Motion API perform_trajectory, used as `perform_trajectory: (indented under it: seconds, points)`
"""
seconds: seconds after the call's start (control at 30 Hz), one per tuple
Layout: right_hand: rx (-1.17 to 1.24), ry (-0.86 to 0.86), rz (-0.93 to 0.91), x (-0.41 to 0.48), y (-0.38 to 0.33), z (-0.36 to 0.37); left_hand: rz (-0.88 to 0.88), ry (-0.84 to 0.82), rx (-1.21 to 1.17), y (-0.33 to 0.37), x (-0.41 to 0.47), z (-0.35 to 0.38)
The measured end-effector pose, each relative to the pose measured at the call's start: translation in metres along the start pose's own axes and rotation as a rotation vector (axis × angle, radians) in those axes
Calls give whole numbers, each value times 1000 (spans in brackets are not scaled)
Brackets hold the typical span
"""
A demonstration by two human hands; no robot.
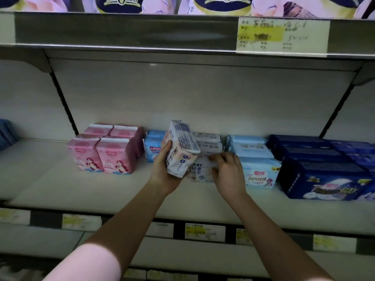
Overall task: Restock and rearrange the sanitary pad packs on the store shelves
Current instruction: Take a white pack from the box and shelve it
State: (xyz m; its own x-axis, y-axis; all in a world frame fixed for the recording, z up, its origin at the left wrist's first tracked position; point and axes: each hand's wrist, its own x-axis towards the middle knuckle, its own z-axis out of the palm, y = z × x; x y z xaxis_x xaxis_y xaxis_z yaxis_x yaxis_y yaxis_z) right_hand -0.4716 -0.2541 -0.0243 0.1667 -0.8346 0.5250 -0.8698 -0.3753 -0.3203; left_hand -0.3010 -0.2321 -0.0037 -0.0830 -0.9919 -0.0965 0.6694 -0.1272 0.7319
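My left hand (163, 166) grips a white sanitary pad pack (181, 148), held tilted above the middle shelf (50, 179). My right hand (227, 173) rests with curled fingers on a white ABC pack (199, 169) standing at the front of a row of white packs (208, 141); whether it grips that pack is unclear. To the left stand pink packs (101, 155) and small light-blue packs (153, 148). On the right lie light-blue packs (255, 159) and dark-blue packs (324, 169).
The shelf above carries purple-and-pink packs (121, 4) and a paper price label (283, 35) on its front rail. Price tags (205, 232) line the middle shelf's front edge. Bare shelf surface lies left of the pink packs. A blue item (7, 132) sits at the far left.
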Motion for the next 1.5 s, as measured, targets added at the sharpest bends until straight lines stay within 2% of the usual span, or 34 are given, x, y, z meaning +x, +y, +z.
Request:
perform_trajectory:
  seconds: [0.2, 0.33, 0.43, 0.5, 0.63, 0.73, 0.9, 1.03, 1.13, 1.33, 1.4, 1.5]
  points:
    - [26, -23, 2, -1, -1, -5, 35, -67, -20, 4, -7, 2]
    - [76, 25, 14, -10, -9, -13, 107, 26, 53, 8, -15, 2]
    - [257, 63, 59, -22, -21, -20, 133, 124, 72, 9, -20, 2]
    - [442, 67, 154, -32, -29, -27, 159, 162, 50, 8, -23, 1]
    - [866, 93, 443, -47, -47, -39, 158, 136, 21, 1, -34, 2]
    - [993, 66, 527, -56, -58, -46, 162, 100, 86, -8, -48, 6]
    - [1119, -13, 460, -70, -72, -65, 130, 44, 362, -19, -67, 13]
    - [1190, 9, 507, -82, -63, -76, 111, -42, 572, -14, -82, 28]
    - [1091, 31, 431, -88, -49, -84, 204, -112, 906, -7, -88, 36]
    - [788, -92, 156, -96, -32, -96, 375, -214, 1568, 2, -92, 41]
    - [739, -118, 131, -99, -31, -95, 368, -246, 1774, 7, -92, 43]
    - [774, -104, 143, -101, -30, -92, 383, -271, 1918, 13, -91, 47]
